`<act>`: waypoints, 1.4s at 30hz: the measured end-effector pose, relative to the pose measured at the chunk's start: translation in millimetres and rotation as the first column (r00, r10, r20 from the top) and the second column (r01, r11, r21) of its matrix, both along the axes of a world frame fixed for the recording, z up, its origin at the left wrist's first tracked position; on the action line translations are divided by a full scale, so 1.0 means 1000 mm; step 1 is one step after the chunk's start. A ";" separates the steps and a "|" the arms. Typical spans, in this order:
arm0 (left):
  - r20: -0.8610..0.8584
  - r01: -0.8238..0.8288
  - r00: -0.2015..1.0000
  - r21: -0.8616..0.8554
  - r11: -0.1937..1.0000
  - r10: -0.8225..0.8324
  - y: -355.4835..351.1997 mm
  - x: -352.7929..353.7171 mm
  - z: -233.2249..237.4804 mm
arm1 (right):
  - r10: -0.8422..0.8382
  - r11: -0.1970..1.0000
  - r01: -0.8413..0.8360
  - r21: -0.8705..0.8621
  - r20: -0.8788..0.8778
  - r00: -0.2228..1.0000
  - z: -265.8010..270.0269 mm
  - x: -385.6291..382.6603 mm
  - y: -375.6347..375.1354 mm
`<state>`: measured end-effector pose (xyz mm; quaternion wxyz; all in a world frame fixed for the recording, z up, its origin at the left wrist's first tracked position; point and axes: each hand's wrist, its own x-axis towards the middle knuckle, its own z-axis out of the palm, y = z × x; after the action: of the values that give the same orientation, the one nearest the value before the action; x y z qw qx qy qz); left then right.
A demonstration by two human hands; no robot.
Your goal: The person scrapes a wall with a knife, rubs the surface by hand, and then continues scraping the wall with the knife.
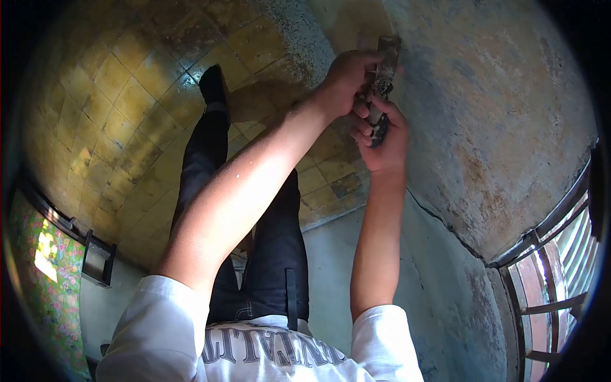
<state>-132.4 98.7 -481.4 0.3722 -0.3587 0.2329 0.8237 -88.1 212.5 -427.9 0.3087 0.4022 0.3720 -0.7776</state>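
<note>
A worn scraper [387, 56] with a flat, dirty blade and a dark, chipped handle is close to the stained wall. My right hand [389, 140] is closed around the handle, thumb along its side. Higher up, my left hand [347, 79] curls its fingers at the neck and the blade's edge. The blade points up and away from me and overlaps the wall in this view. Part of the handle is hidden behind my fingers.
The wall [490, 140] on the right has patchy, peeling paint. Pale flakes [286, 32] lie on the yellow tiled floor [127, 95] along its far edge. A barred window [554, 286] is at lower right, a floral curtain [48, 293] at lower left.
</note>
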 end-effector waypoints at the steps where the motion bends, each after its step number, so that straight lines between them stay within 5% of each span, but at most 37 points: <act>1: -0.009 -0.021 1.000 0.032 0.999 0.021 0.006 -0.001 -0.005 | 0.097 0.986 -0.094 0.138 -0.013 0.995 0.003 0.000 0.000; 3: 0.006 -0.059 0.998 0.054 0.997 0.059 0.017 -0.005 -0.009 | 0.297 0.872 -0.272 0.408 0.000 0.955 0.010 -0.005 0.000; 9: 0.101 -0.237 0.969 0.154 0.959 0.224 0.051 -0.008 -0.028 | 0.514 0.469 -0.403 0.786 0.128 0.848 -0.002 -0.009 0.008; 12: 0.172 -0.350 0.932 0.192 0.917 0.320 0.062 -0.010 -0.037 | 0.717 0.139 -0.290 0.947 0.106 0.689 -0.021 -0.005 0.016; 15: 0.208 -0.380 0.917 0.198 0.903 0.341 0.066 -0.010 -0.041 | 0.771 0.066 -0.232 0.970 0.099 0.629 -0.017 -0.005 0.013; 18: 0.256 -0.396 0.906 0.234 0.888 0.336 0.064 -0.014 -0.035 | 0.555 0.437 -0.478 0.762 0.190 0.810 0.016 -0.021 0.001; 21: 0.296 -0.395 0.901 0.255 0.882 0.318 0.062 -0.019 -0.035 | 0.493 0.540 -0.501 0.677 0.229 0.840 0.030 -0.036 -0.008; 31: 0.205 -0.409 0.909 0.257 0.876 0.364 0.057 -0.029 -0.051 | 0.650 0.185 -0.409 0.894 0.201 0.733 0.005 -0.027 -0.020; 36: 0.277 -0.390 0.905 0.235 0.890 0.323 0.051 -0.029 -0.050 | 0.656 0.253 -0.366 0.896 0.119 0.745 -0.002 -0.026 -0.020; 39: 0.308 -0.362 0.910 0.264 0.894 0.277 0.056 -0.019 -0.037 | 0.469 0.376 -0.422 0.825 0.224 0.855 0.020 -0.024 -0.029; 42: 0.306 -0.359 0.916 0.347 0.866 0.258 0.053 -0.025 -0.037 | 0.466 0.405 -0.344 0.847 0.132 0.875 0.015 -0.021 -0.029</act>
<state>-157.2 151.6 -518.1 0.3256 -0.4095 -0.0480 0.8509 -109.1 183.9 -413.2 0.2265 0.3485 0.8075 -0.4186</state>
